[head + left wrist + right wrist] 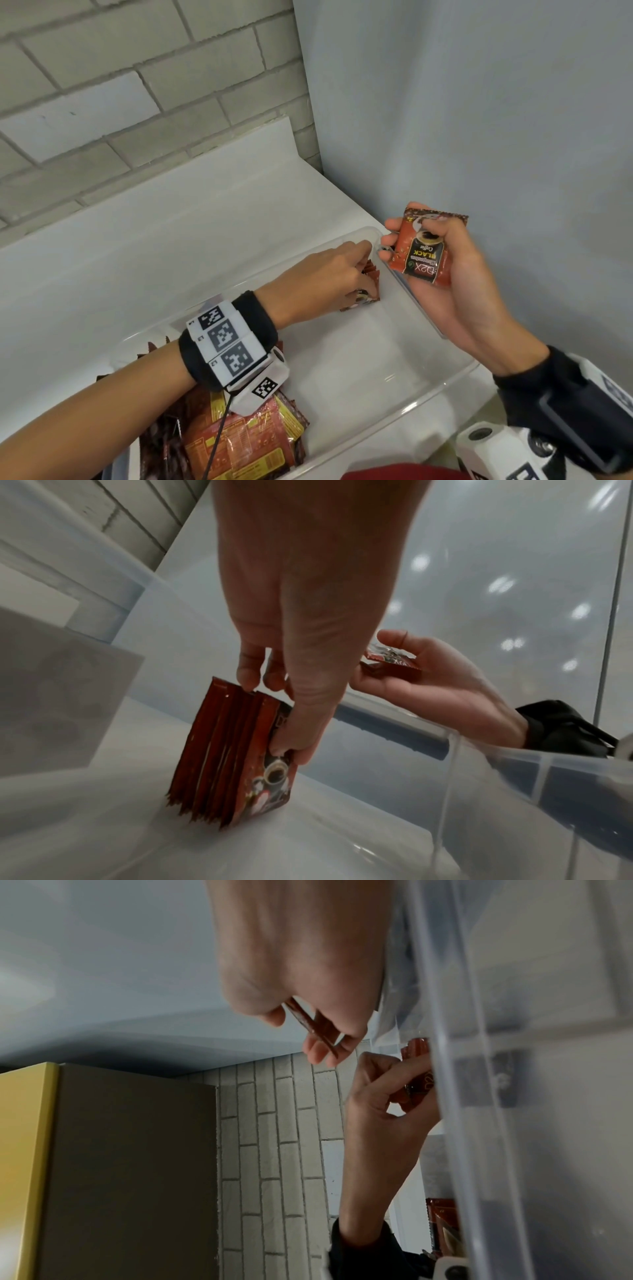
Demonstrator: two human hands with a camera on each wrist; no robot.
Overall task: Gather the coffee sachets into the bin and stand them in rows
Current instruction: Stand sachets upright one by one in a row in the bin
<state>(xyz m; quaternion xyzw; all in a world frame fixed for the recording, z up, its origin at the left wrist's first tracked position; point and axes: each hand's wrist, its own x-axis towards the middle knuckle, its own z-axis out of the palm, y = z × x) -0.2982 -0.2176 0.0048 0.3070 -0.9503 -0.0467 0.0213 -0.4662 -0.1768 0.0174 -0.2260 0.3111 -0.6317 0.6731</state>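
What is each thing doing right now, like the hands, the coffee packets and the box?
Left hand: holds the upright red coffee sachets in the clear plastic bin.
Right hand: grips one red-brown sachet above the bin's rim.
Loose sachet pile: lying flat at the bin's near end.

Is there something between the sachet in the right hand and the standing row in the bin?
Only the left hand, which holds the standing row. The sachet in the right hand is above the bin's rim.
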